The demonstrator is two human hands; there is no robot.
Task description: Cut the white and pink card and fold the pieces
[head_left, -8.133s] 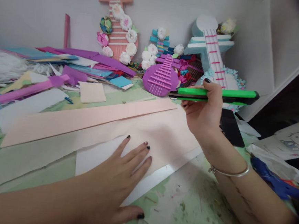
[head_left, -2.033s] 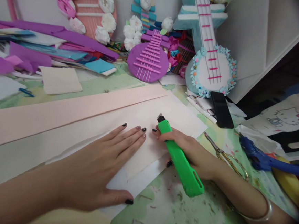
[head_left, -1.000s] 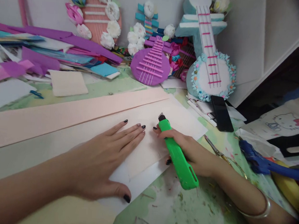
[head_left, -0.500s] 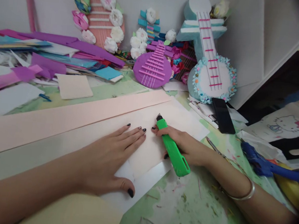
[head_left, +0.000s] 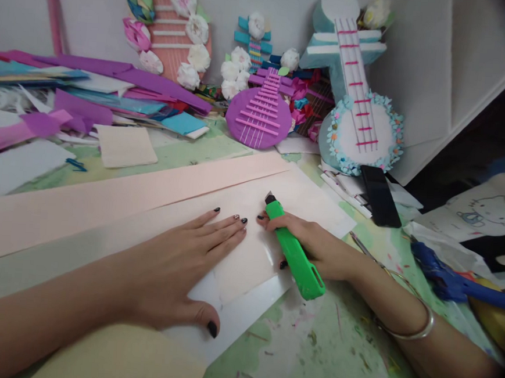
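Left hand [head_left: 181, 262] splayed on smooth pale sheet [head_left: 250, 259]; right hand [head_left: 320, 247] grips blocky green cutter [head_left: 296, 257].

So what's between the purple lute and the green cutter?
In the head view, going from lute to cutter: a little tabletop, the pink strip, then pale paper.

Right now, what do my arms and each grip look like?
Your left grip and right grip are gloveless, with nails mostly painted black; at least one on the left looks patterned. The left forearm and right forearm show no sleeves; a silver bangle circles the right.
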